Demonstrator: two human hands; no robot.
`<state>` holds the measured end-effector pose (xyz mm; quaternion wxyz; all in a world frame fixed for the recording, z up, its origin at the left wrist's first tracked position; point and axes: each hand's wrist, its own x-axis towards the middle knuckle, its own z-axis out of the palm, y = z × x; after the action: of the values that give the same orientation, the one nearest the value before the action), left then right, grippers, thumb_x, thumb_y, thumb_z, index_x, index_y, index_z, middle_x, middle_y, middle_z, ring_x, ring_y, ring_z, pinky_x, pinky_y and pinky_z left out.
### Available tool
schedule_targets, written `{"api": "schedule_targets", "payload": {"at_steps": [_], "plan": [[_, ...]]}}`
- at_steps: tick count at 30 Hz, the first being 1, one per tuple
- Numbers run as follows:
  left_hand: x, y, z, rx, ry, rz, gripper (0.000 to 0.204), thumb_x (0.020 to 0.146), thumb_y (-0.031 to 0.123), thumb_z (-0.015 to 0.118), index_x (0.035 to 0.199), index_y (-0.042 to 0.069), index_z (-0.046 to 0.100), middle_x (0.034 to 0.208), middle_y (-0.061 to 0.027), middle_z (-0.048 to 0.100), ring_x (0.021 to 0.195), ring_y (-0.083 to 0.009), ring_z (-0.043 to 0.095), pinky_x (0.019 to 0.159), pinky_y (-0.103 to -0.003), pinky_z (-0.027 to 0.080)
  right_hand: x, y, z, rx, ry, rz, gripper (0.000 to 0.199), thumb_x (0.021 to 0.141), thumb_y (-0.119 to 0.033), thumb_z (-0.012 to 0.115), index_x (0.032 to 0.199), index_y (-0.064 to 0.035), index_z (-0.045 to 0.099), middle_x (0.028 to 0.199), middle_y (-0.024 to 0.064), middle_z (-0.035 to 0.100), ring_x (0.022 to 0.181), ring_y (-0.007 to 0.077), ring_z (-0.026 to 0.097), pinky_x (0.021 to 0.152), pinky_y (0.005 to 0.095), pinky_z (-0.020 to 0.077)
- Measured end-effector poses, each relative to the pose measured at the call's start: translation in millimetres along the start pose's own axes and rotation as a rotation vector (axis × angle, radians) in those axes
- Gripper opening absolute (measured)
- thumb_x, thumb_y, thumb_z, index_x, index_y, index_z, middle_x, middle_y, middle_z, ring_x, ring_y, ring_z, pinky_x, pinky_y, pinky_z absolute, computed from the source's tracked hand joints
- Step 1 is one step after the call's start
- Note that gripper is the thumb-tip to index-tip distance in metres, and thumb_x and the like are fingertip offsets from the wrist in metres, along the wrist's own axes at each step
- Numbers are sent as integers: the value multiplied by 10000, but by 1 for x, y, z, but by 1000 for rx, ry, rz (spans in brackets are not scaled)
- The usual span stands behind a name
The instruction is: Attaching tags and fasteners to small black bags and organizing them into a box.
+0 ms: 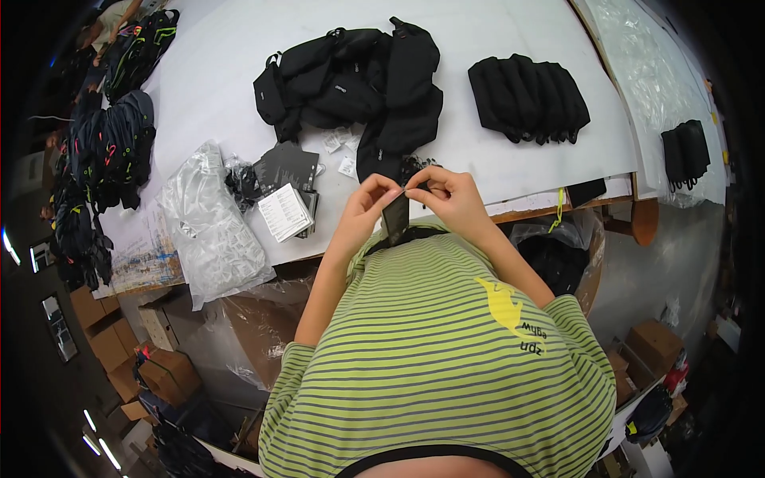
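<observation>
Both hands raised in front of the torso, close together at the near edge of the surface [219, 76]. Left hand [370, 199]: thumb and index pinched on the upper end of a dark tag [394, 223]. Right hand [449, 199]: thumb and index closed together, nearly touching the left fingertips; whether they grip the tag itself or a fine thread is too small to tell. Tag hangs between the hands, before the green striped shirt [430, 319]; its face is in shadow, its upper end covered by fingers.

On the surface, beyond the hands: heap of black bags [343, 84], overlapping, count uncertain. Farther right: overlapping row of black pouches [527, 99], lower layers hidden. Left of the hands: white printed cards [284, 213], stacked, partly covering dark cards [291, 167]; small clear packets [341, 142] just beside, contents unclear. Left again: clear plastic bag [211, 231], many pale pieces inside, individual shapes lost in glare.

Far left: piled backpacks [115, 147], outlines merging in the dim rim. Another person's arm [111, 24] beyond them, cut off, blurred. Below the surface at right: a plastic-lined box [590, 247], dark contents indistinct.
</observation>
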<state>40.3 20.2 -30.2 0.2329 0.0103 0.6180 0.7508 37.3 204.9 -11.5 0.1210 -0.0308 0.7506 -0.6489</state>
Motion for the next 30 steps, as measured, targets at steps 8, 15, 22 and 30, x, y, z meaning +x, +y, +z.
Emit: {"api": "schedule_targets", "payload": {"at_steps": [8,15,22,30], "plan": [[19,-2,-4,-28,12,52,139,915,166,553,907,27,551,799,12,551,693,-35,496,617,-173,383,20,17,-5,270,-94,136,165,847,-185,633,837,-21,618,483,-87,339,455,35,246,458,241,222],[97,-49,-29,10,80,36,314,862,278,626,997,6,546,871,-69,592,760,-140,556,649,-261,444,38,24,-26,290,-237,300,144,881,-173,584,877,-31,609,512,-59,452,426,15,353,412,184,233],[141,-111,-49,1052,547,-242,783,611,436,792,1130,-69,496,1086,-208,561,1096,-382,467,927,-486,355,33,32,-52,247,-26,357,148,869,-177,602,869,-31,623,481,-51,450,432,26,372,428,192,274],[113,-36,-73,577,158,-132,452,668,224,770,1000,-48,630,870,-134,665,798,-208,629,744,-308,478,8,49,-64,194,59,372,143,854,-191,621,863,-50,643,476,-48,450,426,27,369,418,192,244]]}}
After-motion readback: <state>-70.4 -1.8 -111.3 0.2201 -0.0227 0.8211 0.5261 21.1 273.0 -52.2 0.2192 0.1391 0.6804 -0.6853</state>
